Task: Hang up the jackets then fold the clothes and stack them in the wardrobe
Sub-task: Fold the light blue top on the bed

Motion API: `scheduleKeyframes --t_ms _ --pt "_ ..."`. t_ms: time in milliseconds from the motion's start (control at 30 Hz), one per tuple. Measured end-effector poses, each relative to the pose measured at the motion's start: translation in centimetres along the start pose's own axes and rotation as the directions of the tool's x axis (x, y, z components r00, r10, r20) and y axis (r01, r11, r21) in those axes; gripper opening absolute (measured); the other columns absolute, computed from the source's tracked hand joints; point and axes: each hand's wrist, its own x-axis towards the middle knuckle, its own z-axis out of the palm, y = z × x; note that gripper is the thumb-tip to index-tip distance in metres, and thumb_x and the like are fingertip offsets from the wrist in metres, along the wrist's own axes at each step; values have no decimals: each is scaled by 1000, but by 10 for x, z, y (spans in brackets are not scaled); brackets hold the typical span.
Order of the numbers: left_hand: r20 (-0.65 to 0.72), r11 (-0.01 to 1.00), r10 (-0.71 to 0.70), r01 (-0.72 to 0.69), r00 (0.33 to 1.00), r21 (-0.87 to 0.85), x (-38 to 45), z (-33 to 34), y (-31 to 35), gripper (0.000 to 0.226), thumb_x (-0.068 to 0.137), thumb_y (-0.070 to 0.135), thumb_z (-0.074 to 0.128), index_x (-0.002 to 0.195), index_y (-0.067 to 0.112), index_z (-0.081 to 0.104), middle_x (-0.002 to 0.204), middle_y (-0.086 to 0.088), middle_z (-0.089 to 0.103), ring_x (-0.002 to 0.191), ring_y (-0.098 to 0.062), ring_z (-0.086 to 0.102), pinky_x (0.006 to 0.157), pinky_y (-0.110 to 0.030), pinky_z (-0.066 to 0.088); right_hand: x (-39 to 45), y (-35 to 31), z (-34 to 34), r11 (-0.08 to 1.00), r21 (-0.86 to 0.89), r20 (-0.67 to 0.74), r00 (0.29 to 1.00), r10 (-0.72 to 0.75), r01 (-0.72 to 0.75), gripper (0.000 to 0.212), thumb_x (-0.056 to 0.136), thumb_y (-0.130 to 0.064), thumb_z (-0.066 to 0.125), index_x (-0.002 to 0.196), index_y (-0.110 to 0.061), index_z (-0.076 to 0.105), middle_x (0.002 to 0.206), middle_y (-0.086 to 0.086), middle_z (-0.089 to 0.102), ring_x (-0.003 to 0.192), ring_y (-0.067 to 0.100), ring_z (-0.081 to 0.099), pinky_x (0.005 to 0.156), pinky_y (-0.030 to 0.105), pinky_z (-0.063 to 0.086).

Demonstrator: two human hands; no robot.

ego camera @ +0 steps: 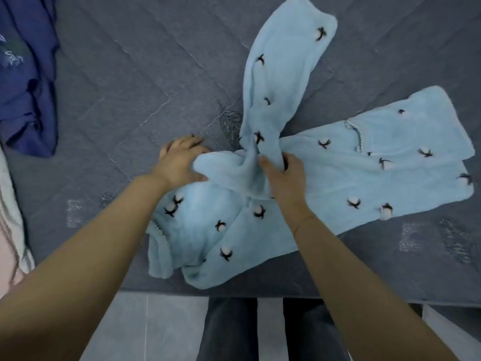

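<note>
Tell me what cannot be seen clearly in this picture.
- Left hand, head view: fingers blurred by motion, their tips under the light blue fleece garment.
- Navy garment: cut off by the left edge.
- Wardrobe and jackets: outside the frame.

A pale blue fleece garment [338, 162], dotted with small white tufts ringed by dark brown marks and edged in places with white scalloped trim, lies on a slate-grey quilted bedspread [130, 87] with lighter stitching. A navy garment [28, 82] bears a faint white print. Below, dark grey trousers [229, 332] show against pale grey floor tiles [145, 324].
</note>
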Motion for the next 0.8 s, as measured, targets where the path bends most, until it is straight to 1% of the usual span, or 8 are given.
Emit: scheduleKeyframes --t_ms 100,233,367,500,567,667,733,800 --pt "-128 981 177 -186 976 -57 -5 0 -3 45 77 41 67 108 9 66 117 -7 62 112 -28 54 93 -35 33 -6 0 -3 997 47 -93 994 -59 63 22 93 -28 66 82 -10 60 77 -5 60 63 -4 54 57 14 42" --pt "-256 956 175 -226 951 -187 -40 0 -13 33 80 30 76 104 19 56 91 13 55 83 -17 58 60 -26 37 -33 -2 -19 974 187 -149 984 -102 130 14 96 -22 62 95 -9 57 91 -2 63 83 2 60 78 19 52" --pt "-210 917 49 -127 976 -378 -76 -3 -19 78 70 42 83 137 28 46 124 15 48 111 -4 47 92 -25 39 -55 -1 -34 814 581 -35 999 14 9 26 96 -11 60 121 -4 57 122 12 66 114 24 63 98 39 52" --pt "-135 748 15 -101 991 -656 -87 0 -8 28 79 37 70 104 25 65 102 7 58 97 -4 54 88 -15 41 -63 7 -47 662 730 249 968 -25 -171 44 95 -4 52 139 -2 48 137 14 57 126 27 55 105 38 47" --pt "-205 767 57 -175 977 -618 -89 3 -9 4 85 17 71 87 18 67 89 4 58 85 1 52 81 -13 39 -65 18 -51 673 692 353 936 -1 -260 46 91 -7 53 136 -5 52 137 13 58 126 27 55 106 38 46" --pt "-274 888 197 -289 942 -358 -94 9 -23 6 82 12 75 82 9 70 86 2 61 83 -7 53 86 -28 40 -63 30 -51 821 476 409 906 112 -316 31 95 -24 53 123 -21 66 129 2 65 121 20 60 99 33 52" --pt "-291 920 279 -341 915 -191 -99 18 -35 7 81 12 77 83 14 70 82 6 62 79 -14 56 85 -39 41 -56 29 -47 868 357 415 891 185 -346 28 97 -41 54 116 -30 70 123 -6 68 115 12 63 94 28 53" --pt "-261 946 287 -316 922 -76 -105 30 -45 21 82 15 76 101 19 67 81 11 60 78 -15 58 87 -31 33 -45 23 -42 881 296 316 908 274 -368 31 90 -49 62 111 -27 70 109 -9 73 104 9 68 88 28 54"
